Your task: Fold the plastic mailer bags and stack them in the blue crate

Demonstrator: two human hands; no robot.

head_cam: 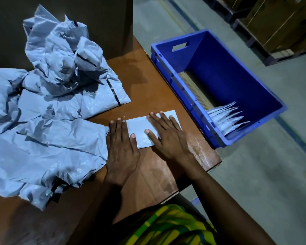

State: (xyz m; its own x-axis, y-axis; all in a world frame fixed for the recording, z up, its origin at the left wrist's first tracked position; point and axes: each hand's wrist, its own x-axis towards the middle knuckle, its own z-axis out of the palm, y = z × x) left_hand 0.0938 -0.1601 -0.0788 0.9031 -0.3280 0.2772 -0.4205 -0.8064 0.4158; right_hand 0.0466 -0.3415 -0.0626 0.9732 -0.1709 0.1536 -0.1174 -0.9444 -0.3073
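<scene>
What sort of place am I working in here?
Probably a warehouse or packing area: a bare concrete floor, big cardboard boxes stacked in the background, and a heap of grey mailer bags on a wooden table beside a blue crate.

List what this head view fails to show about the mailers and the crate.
Head view: the folded mailer lies partly under the left hand and right hand; its fold count is hidden.
Head view: the pile of unfolded mailers is cut off by the left edge; count unclear.
Head view: the stacked mailers in the blue crate are partly hidden by its near wall; count unclear.
</scene>
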